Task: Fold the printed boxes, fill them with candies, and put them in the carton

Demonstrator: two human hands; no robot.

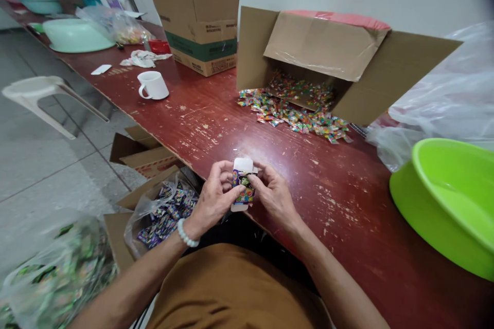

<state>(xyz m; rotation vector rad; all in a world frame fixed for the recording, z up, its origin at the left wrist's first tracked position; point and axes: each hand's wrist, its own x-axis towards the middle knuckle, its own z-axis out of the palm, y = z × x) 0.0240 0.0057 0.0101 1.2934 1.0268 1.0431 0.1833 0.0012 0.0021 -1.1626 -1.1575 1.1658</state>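
Observation:
A small printed carton [244,187], purple with colourful pictures and white flaps sticking out at both ends, is held upright over the table's front edge. My left hand [218,193] grips its left side, thumb across the lower front. On the other side my right hand [272,190] pinches it, thumb on the printed face near the upper right. A pale beaded bracelet [188,234] circles my left wrist. Whatever the carton may contain is hidden from view.
Wrapped candies [297,115] spill from a tipped cardboard box [316,49] onto the red table [200,121]. A green basin [436,205] stands right, a white mug [154,85] left. Below the edge, a lined box holds purple packets [170,211]; a plastic stool [38,87] stands beyond.

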